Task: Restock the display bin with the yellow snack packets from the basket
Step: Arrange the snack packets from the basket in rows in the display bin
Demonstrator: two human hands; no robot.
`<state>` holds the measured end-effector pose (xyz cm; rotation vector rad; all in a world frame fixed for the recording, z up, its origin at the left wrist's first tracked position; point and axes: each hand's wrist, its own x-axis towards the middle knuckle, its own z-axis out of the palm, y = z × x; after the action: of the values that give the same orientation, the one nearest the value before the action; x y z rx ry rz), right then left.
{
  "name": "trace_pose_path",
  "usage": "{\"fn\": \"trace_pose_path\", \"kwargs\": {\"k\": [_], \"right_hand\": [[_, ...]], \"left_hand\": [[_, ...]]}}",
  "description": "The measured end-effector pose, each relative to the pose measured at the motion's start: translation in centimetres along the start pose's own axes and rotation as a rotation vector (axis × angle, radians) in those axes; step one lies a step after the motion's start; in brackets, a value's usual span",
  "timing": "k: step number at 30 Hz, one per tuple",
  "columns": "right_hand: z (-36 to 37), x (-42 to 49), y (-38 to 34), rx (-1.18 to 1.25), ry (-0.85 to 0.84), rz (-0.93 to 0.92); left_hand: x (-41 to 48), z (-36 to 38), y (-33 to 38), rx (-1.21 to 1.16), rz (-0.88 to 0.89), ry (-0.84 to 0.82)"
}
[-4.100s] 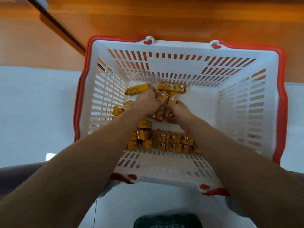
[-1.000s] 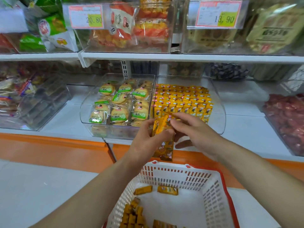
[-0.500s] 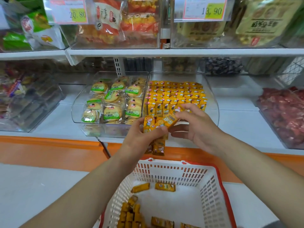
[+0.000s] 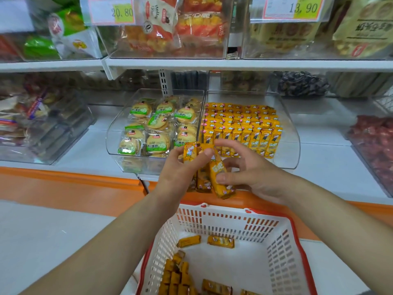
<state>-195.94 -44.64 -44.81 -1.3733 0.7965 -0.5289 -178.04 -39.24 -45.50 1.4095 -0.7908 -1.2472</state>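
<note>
The left hand (image 4: 180,173) grips a bunch of yellow snack packets (image 4: 190,151), fingers curled round them, just in front of the clear display bin (image 4: 290,155). The right hand (image 4: 255,175) pinches one tilted packet (image 4: 217,170) at the bunch's edge. Loose packets (image 4: 176,277) lie in the white basket (image 4: 214,220) below.

Both arms reach in from 6 o'clock. The left hand (image 4: 180,171) grips small yellow foil snack packets (image 4: 217,173); the right hand (image 4: 254,174), at its 3 o'clock, pinches one.

The left price tag (image 4: 111,10) reads 20,80; right price tag (image 4: 291,7) 13,90.
</note>
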Motion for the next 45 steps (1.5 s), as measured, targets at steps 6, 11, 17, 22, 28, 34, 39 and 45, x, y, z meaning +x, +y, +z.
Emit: {"fn": "trace_pose_path", "kwargs": {"k": [6, 11, 17, 22, 28, 34, 39, 45], "right_hand": [[-0.2, 1.0, -0.7, 0.105, 0.112, -0.047], [-2.5, 3.8, -1.1, -0.126, 0.456, -0.169], [-4.7, 7.9, 0.7, -0.596, 0.699, -0.208], [-4.3, 10.6, 2.1, -0.770, 0.600, -0.179], [-4.3, 12.4, 3.1, -0.828, 0.590, -0.138], [-4.5, 12.7, 3.3, -0.796, 0.625, -0.144], [-4.4, 10.8, 2.4, -0.850, 0.599, -0.124], [-1.9, 7.5, 1.0, -0.537, 0.412, -0.222]], "left_hand": [[0.9, -1.2, -0.3, 0.003, -0.034, -0.017], [1.5, -2.0, -0.5, 0.050, -0.019, 0.002], [2.0, -2.2, -0.5, 0.045, -0.005, 0.040], [2.1, -2.4, -0.5, 0.042, 0.000, 0.051], [2.4, -2.5, -0.6, 0.076, -0.004, 0.073], [2.7, -2.1, -0.9, 0.105, -0.005, 0.060], [3.0, -1.7, -0.9, 0.110, 0.003, 0.047], [2.9, -0.8, -1.0, 0.127, 0.034, 0.010]]}}
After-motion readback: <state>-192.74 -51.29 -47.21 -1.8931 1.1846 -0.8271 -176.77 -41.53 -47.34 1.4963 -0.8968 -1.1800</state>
